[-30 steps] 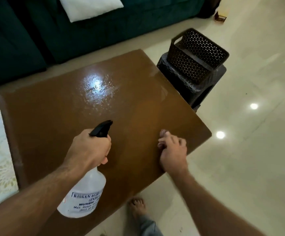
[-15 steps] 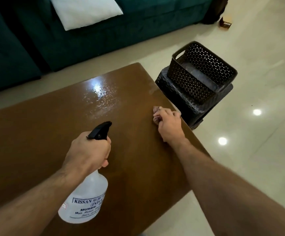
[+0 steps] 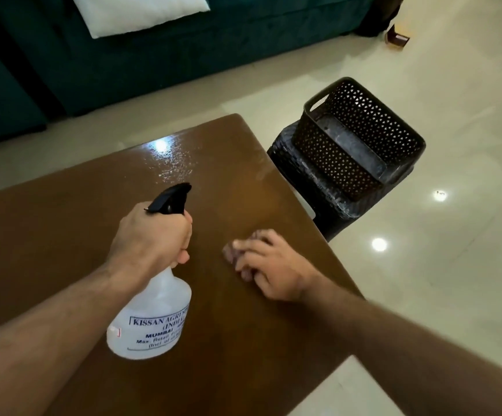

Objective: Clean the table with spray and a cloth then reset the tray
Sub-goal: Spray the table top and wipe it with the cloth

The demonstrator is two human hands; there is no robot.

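Status: cleaning in progress. The counter [image 3: 63, 235] shows a wet, beaded patch just beyond the nozzle of the spray bottle [image 3: 153, 319], so spraying is at least partly done there; wiping appears under way, judged from the cloth on the surface. No tray is in view, so the reset is judged outstanding.

Left hand [image 3: 150, 235]: grip clamped round the bottle neck, nozzle pointing away from the person, bottle held above the counter.

Right hand [image 3: 270, 265]: just right of the bottle, fingers curled on a small bunched cloth [image 3: 231, 253], pressing it to the counter; the cloth is mostly hidden, probably pinkish.
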